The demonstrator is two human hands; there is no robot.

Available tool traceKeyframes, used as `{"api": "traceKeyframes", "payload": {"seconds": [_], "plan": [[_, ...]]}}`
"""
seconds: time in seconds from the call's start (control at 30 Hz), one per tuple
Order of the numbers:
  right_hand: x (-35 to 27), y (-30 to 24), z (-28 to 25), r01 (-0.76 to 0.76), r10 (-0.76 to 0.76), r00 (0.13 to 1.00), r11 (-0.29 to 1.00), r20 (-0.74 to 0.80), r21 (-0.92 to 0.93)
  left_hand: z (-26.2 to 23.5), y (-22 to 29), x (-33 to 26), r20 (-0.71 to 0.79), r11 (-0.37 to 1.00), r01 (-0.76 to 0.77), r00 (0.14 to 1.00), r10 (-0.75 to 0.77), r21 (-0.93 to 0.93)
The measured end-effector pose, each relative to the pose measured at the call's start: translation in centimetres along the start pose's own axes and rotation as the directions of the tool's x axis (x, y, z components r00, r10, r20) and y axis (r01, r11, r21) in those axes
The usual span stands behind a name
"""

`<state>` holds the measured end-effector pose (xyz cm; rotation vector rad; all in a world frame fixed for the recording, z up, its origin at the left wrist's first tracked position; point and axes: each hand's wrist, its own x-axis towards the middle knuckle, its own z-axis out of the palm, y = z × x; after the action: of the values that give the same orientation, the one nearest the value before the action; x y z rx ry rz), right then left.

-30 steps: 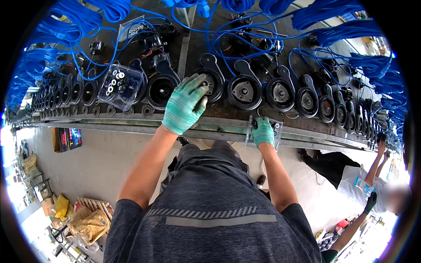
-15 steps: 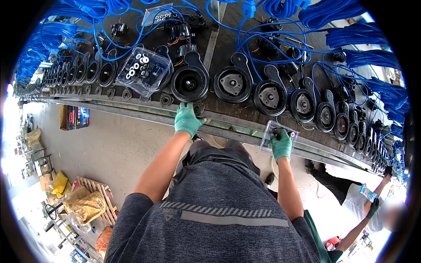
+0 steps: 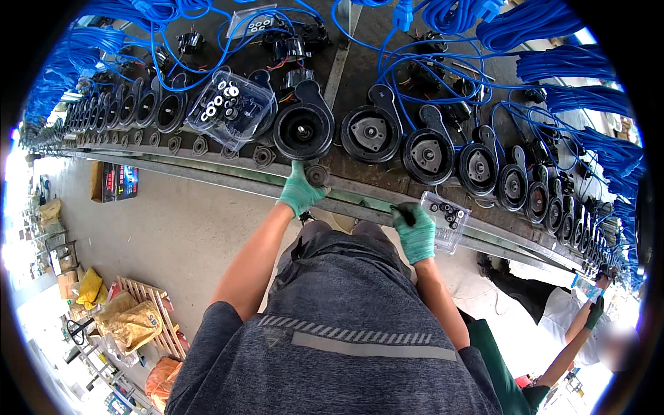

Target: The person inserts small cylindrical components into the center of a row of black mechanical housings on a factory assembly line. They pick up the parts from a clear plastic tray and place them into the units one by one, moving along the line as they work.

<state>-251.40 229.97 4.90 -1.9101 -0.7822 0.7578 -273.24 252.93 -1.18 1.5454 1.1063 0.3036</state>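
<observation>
At the bench's near edge, my left hand (image 3: 301,193), in a green glove, is closed on a small round grey metal flange (image 3: 317,176) with a hole in its middle. Just beyond it lies a round black housing (image 3: 303,131) with a neck, its cavity open and a shaft end in the centre. My right hand (image 3: 416,234), gloved too, is left of a clear plastic box (image 3: 449,238) holding small black and white rings. Its fingers are curled together and their tips look dark; whatever they hold is blurred.
Another clear box (image 3: 238,131) of white and black rings stands among the housings. Several housings run along the bench both ways, those to the right with flanges fitted. Blue cable coils (image 3: 529,28) hang beyond. A co-worker's gloved hand (image 3: 595,312) is at the far right.
My right hand has come out of the right-hand box and moved left toward my left hand. The flange at my left hand has shifted slightly nearer and now shows more fully.
</observation>
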Motion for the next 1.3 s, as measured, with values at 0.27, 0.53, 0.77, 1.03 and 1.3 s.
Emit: {"api": "traceKeyframes", "payload": {"seconds": [0.27,0.53,0.77,1.03,1.3], "plan": [[1.6,-9.4,3.1,0.381,-0.368,0.919,0.922,0.142,-0.071,3.1,4.4,-3.8,0.353,0.882,0.073,0.929,0.110,-0.467],[1.5,-7.9,3.3,0.527,-0.492,0.850,0.781,0.190,-0.335,3.5,7.3,-4.7,0.369,0.934,-0.065,0.907,0.202,-0.350],[1.2,-8.0,2.9,0.325,-0.308,0.945,0.923,0.114,-0.206,3.6,8.1,-5.2,0.419,0.910,-0.102,0.863,0.281,-0.401],[1.4,-7.7,1.3,-0.423,0.309,0.881,0.854,0.359,0.302,3.2,9.1,-5.8,0.434,0.938,-0.178,0.850,0.299,-0.297],[0.9,-6.5,1.6,-0.423,0.283,0.884,0.822,0.372,0.381,3.7,7.5,-6.3,0.437,0.928,0.128,0.898,0.040,-0.349]]}}
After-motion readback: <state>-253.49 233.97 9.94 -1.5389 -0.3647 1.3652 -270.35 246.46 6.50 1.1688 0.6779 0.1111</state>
